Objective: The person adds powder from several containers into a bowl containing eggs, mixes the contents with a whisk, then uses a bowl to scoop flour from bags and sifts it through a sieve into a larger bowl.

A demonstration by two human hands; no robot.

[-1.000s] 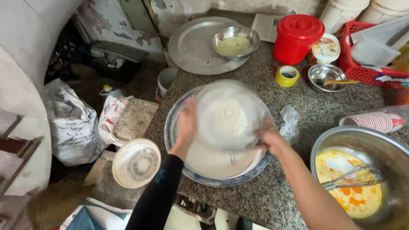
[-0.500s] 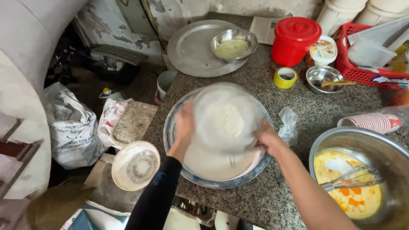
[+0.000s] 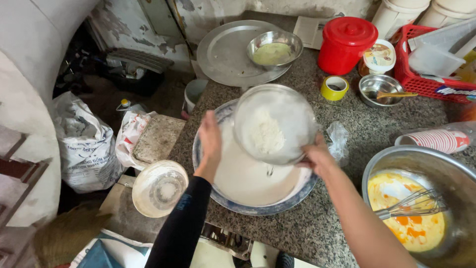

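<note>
right hand (image 3: 317, 158) gripping the sieve (image 3: 273, 124) with flour over the big blue-rimmed plate (image 3: 258, 178), left hand (image 3: 210, 141) open flat beside the sieve, whisk bowl (image 3: 421, 203) right of the plate

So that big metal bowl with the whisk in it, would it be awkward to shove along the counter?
Probably heavy: the metal bowl is large and holds a pool of yellow batter. Pushed fast, that liquid would likely slosh. The whisk leans loose against the side, so it may slide or swing. The bowl sits near the granite counter edge, so it could tip off.
</note>
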